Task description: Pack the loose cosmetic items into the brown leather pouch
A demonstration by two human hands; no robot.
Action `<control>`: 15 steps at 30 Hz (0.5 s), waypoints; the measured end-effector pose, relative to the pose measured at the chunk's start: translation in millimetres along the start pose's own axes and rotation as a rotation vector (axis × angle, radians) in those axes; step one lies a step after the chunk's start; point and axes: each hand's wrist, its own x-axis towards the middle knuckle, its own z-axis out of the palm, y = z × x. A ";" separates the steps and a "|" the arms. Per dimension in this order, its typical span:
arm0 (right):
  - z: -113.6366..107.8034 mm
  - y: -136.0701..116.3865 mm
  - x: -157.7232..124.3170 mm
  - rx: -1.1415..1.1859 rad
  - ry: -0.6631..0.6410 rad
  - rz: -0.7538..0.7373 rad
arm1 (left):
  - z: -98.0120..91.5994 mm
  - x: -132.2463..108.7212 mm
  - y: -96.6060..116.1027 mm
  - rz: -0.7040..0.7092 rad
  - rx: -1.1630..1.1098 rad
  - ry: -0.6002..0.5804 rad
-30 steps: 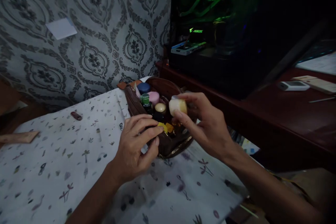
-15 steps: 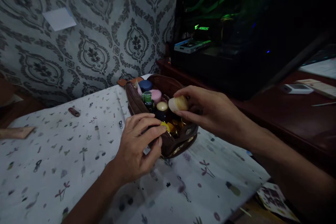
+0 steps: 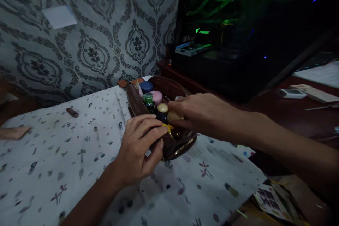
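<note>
A brown zippered toiletry bag (image 3: 135,100) stands unzipped on the patterned tablecloth. My left hand (image 3: 144,144) grips its near edge, thumb outside and fingers over the rim. Inside the bag, my right hand (image 3: 190,111) is closed around a small pale container with a yellowish end (image 3: 174,117); the fingers hide much of it. Beside that container are a dark bottle with a gold cap (image 3: 162,108), a green-capped bottle (image 3: 148,97), a pink round container (image 3: 156,97) and a blue lid (image 3: 146,85). Something yellow (image 3: 167,127) shows by my left fingertips.
A white tablecloth (image 3: 87,169) with small prints covers the table. A dark glass-sided computer case (image 3: 212,70) with green light stands behind on a red-brown desk. A small dark brown object (image 3: 72,112) lies at left; a white device (image 3: 292,93) sits at right.
My right hand has lowered the small container from above the bag down among the other items. My left hand stays on the bag's edge.
</note>
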 end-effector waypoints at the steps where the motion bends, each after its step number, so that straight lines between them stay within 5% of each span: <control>1: -2.5 -1.4 1.9 -0.022 -0.020 -0.010 | -0.1 0.1 0.1 0.000 0.003 -0.001; 15: -12.0 -9.3 24.9 -0.143 -0.210 -0.097 | 0.4 -1.9 -1.2 0.011 0.018 -0.016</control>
